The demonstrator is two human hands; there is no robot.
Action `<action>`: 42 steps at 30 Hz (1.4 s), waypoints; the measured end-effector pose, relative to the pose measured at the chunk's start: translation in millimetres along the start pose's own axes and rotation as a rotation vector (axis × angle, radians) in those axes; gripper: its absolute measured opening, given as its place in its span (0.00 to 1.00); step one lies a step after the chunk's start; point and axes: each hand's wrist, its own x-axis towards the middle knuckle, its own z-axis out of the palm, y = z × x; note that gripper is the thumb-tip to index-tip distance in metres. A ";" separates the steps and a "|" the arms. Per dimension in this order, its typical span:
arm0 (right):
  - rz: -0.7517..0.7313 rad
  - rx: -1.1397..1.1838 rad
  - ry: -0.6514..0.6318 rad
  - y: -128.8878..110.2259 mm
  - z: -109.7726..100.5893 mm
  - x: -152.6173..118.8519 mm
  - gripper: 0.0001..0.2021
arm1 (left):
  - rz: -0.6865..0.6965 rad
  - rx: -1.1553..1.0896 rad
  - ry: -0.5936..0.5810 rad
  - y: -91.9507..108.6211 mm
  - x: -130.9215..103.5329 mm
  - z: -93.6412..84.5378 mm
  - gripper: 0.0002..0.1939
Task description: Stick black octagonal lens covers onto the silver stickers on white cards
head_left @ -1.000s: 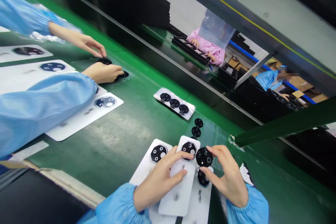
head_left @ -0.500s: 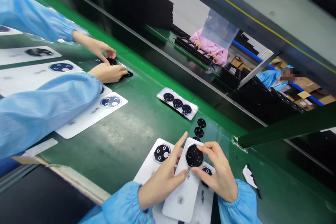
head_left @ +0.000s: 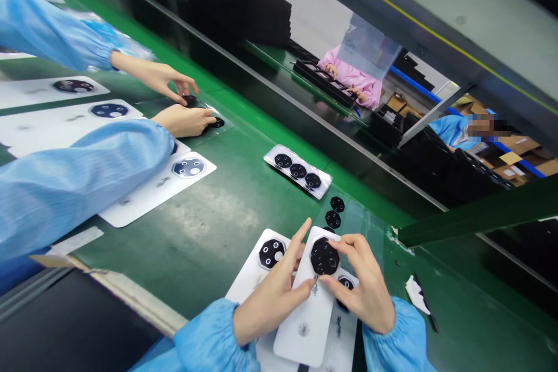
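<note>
A white phone back panel (head_left: 304, 317) is tilted up in front of me. My left hand (head_left: 271, 302) holds it by the left edge, thumb near the front edge and index finger stretched out. At its top sits a black octagonal camera lens cover (head_left: 325, 256). My right hand (head_left: 365, 285) grips that cover's right side between thumb and fingertips. Whether the cover lies flat on the panel, I cannot tell. Beneath are more white panels; one left panel (head_left: 246, 272) shows a camera area with rings, and another (head_left: 344, 331) is partly hidden.
Behind my hands lies a clear film (head_left: 361, 224) with black lens covers. A white strip (head_left: 279, 164) carries three more. On the left, a co-worker's hands (head_left: 183, 119) handle black pieces above several panels. A green post (head_left: 483, 212) and a black pen-like stick (head_left: 427, 302) are right.
The view has shifted slightly. My hands keep nearly the same hold on the panel and lens cover. The co-worker's farther hand has opened a little over the black pieces.
</note>
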 end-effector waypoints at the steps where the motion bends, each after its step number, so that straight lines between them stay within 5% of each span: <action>1: 0.004 0.003 -0.003 0.0 -0.2 0.0 0.18 | -0.003 -0.002 -0.001 0.3 0.0 0.1 0.43; 21: 0.028 -0.016 0.018 8.1 -6.2 -11.9 0.19 | -0.056 -0.032 0.045 -10.2 2.3 -0.1 0.41; 31: 0.091 -0.117 0.150 13.6 -15.5 -35.8 0.19 | -0.074 -0.045 0.034 -2.2 4.5 10.0 0.37; 42: 0.056 0.022 0.077 5.9 -1.9 -33.1 0.22 | -0.067 -0.078 -0.003 -13.4 9.8 12.9 0.36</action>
